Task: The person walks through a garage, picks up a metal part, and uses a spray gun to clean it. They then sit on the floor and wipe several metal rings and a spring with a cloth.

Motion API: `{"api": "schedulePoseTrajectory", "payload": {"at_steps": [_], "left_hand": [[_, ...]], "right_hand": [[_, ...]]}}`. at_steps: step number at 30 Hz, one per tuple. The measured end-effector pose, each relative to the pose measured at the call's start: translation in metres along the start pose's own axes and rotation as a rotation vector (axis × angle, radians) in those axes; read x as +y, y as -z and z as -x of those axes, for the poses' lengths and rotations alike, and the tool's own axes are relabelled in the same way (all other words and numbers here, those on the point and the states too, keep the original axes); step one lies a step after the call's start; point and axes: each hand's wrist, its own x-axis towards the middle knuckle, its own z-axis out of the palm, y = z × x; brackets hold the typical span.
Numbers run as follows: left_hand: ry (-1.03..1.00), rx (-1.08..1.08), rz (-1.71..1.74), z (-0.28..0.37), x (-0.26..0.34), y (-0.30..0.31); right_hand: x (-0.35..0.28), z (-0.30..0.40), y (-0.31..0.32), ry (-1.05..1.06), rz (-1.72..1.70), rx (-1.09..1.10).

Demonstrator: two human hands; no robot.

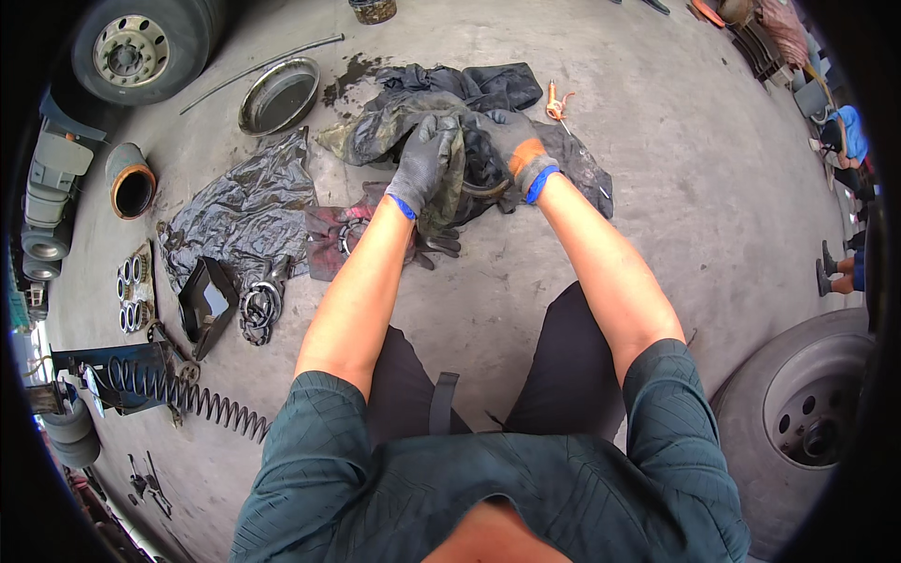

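Both of my hands wear grey work gloves with blue cuffs showing at the wrists. My left hand (426,158) grips a dirty, dark green-grey cloth (443,197), which hangs down towards the floor. Close beside it, my right hand (517,144) is curled at the cloth's upper edge; its fingertips are partly hidden. Below and between the hands, the curved rim of a round metal part (486,188) shows among dark rags. More black cloth (503,84) lies behind. A red checked cloth (327,232) with a toothed metal ring (350,236) lies to the left, beside black gloves (440,243).
An orange air blow gun (556,104) lies beyond the rags. Leftward are a round metal pan (279,96), black plastic sheeting (239,204), a black tray (205,306), bearings (134,288) and a coil hose (204,401). A large wheel (795,422) is at right; people are farther off.
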Motion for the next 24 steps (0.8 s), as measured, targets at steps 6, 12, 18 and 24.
{"api": "schedulePoseTrajectory", "payload": {"at_steps": [6, 12, 18, 24], "left_hand": [[-0.212, 0.053, -0.124, 0.004, 0.003, 0.001], [0.019, 0.077, 0.071, 0.005, 0.009, 0.002], [-0.089, -0.091, -0.300, -0.013, 0.007, 0.022], [-0.095, -0.061, -0.313, -0.010, -0.010, 0.017]], "right_hand": [[-0.019, 0.003, -0.003, -0.007, -0.270, 0.103], [-0.024, 0.005, -0.003, -0.160, -0.544, 0.037], [-0.016, -0.009, 0.028, 0.032, 0.095, -0.225], [-0.016, -0.001, -0.008, -0.102, 0.100, -0.048]]}}
